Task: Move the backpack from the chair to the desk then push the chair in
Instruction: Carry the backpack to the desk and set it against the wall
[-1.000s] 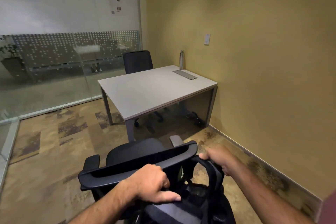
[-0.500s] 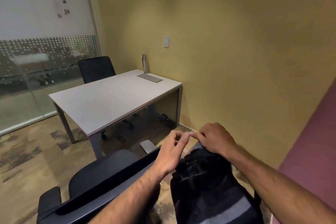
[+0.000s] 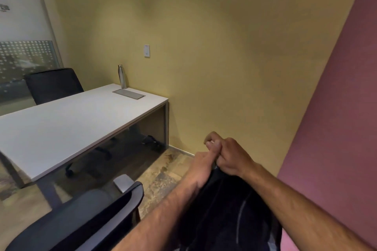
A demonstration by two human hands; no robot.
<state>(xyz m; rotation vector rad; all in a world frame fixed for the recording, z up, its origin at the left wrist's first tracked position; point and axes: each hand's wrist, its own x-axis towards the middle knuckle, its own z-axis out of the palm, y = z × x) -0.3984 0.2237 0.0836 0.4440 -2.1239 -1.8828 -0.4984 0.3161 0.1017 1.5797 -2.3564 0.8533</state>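
Observation:
A black backpack (image 3: 228, 212) hangs in the air at the lower right, to the right of the chair. My left hand (image 3: 204, 164) and my right hand (image 3: 232, 157) are pressed together at its top, both closed on the top handle, which they hide. The black office chair (image 3: 85, 218) stands at the lower left, its backrest towards me and a grey armrest pad showing. The white desk (image 3: 67, 128) lies beyond the chair, at the left.
A steel bottle (image 3: 121, 76) and a grey cable hatch (image 3: 129, 94) sit at the desk's far corner. A second black chair (image 3: 53, 85) stands behind the desk. A yellow wall is ahead, a maroon wall at the right, a glass partition at the far left.
The backpack has come up off the chair and swung right. My left hand left the chair's backrest and joined my right hand on the bag's top. The view turned right.

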